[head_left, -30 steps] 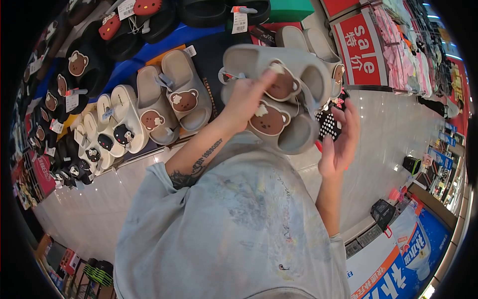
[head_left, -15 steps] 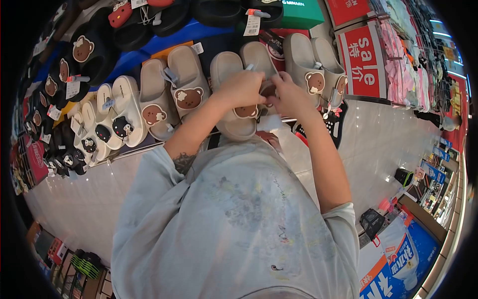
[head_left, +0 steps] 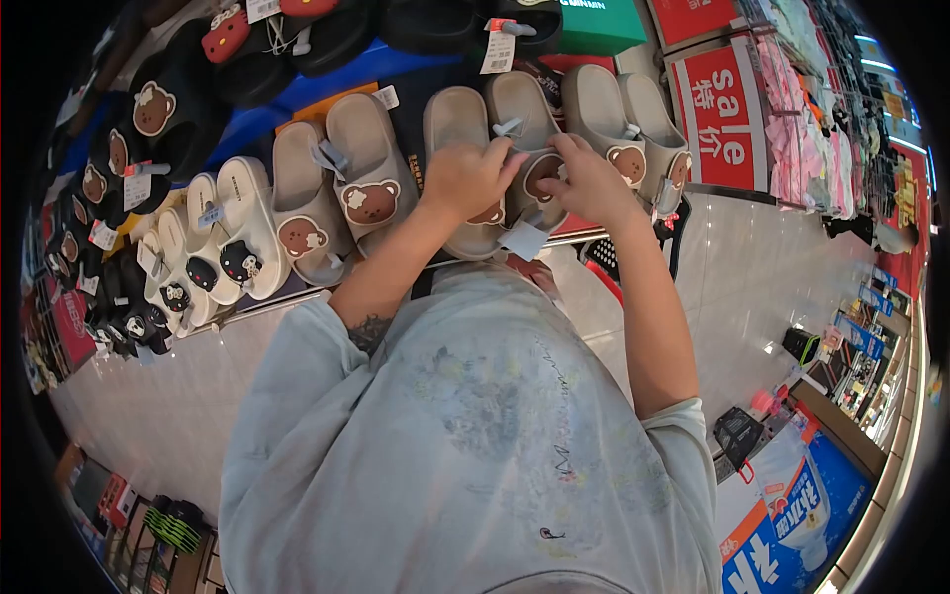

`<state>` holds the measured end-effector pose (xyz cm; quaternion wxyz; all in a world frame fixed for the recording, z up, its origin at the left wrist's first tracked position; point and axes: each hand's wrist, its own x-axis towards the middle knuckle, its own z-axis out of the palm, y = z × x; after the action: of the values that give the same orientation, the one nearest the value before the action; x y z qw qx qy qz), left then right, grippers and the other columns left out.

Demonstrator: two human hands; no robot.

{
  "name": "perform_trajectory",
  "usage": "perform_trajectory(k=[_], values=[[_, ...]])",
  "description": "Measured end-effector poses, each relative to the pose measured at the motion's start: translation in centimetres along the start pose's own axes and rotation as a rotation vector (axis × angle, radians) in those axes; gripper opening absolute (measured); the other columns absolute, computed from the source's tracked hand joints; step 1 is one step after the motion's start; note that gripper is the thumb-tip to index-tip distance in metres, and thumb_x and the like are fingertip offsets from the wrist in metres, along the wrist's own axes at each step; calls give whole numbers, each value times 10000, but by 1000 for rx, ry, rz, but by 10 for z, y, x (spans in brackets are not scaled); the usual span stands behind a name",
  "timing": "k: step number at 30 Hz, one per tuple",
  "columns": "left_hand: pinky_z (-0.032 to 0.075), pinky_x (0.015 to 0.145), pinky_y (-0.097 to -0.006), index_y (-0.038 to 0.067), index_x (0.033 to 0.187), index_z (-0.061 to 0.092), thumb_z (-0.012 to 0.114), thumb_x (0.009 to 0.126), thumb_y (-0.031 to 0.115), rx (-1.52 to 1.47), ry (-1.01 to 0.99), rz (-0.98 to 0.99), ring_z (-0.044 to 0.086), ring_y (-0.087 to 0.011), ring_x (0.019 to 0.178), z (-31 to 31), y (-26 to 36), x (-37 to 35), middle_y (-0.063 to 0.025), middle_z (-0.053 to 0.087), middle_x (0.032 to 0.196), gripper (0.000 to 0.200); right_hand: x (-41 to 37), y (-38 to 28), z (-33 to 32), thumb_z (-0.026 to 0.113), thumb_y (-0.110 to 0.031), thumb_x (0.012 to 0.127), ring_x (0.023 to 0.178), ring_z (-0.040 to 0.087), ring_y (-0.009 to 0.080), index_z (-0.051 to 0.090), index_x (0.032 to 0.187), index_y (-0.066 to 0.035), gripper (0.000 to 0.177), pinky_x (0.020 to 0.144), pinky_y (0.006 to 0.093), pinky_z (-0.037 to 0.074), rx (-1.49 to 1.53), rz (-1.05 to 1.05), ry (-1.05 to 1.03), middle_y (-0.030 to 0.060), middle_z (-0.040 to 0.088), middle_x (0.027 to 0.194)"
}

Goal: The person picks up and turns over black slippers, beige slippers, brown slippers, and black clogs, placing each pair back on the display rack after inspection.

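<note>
While the left hand [head_left: 467,180] is curled over the strap of one shoe and the right hand [head_left: 586,184] pinches at the bear-face badge of the other, the pair of grey slippers [head_left: 492,117] lies on the sloping display shelf [head_left: 327,74], between a beige bear pair [head_left: 341,183] on its left and another grey pair [head_left: 618,114] on its right. Both hands are closed on the pair and sit close together, nearly touching above it. By the look of it, the step in hand is seating the pair in its slot in the row and squaring it up. A next move would call for easing the grip without dragging the shoes off the shelf's lower edge, and for minding the white tag [head_left: 522,241] that dangles below the straps; its face is too small to read. Of the writing about, the red sign [head_left: 722,109] to the right reads "sale" with two Chinese characters beside it. A green box [head_left: 594,22] at the top bears white letters too small to make out, a price tag [head_left: 498,49] hangs by a black pair above with illegible print, and the blue banner [head_left: 792,540] at lower right carries large white Chinese characters.
</note>
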<state>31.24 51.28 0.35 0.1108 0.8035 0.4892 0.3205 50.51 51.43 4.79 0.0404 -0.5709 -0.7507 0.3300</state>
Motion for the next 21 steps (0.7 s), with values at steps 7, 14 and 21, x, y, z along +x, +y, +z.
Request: perform_trajectory(k=[7,14,21], values=[[448,639,-431,74,748,581,602,813,253,149,69,67,595,-296,723,-17,22,4,-135,597,697,191,-27,-42,-8,651,-181,742,907,590,345,525,1095,-54,396,772,423,469,-77,52,233,148,577,1067],[446,724,-435,41,778,595,600,792,224,-310,-489,248,586,-304,852,7,103,-31,-147,613,793,184,-49,-98,-3,610,-172,765,713,577,310,602,723,-51,128,646,411,450,234,-389,240,116,582,711],[454,725,-432,30,787,602,604,780,223,-489,-507,663,593,-311,847,39,108,-85,-144,617,776,193,-83,-59,60,584,-183,785,745,593,313,605,761,-56,131,658,426,466,423,-77,97,123,596,725]])
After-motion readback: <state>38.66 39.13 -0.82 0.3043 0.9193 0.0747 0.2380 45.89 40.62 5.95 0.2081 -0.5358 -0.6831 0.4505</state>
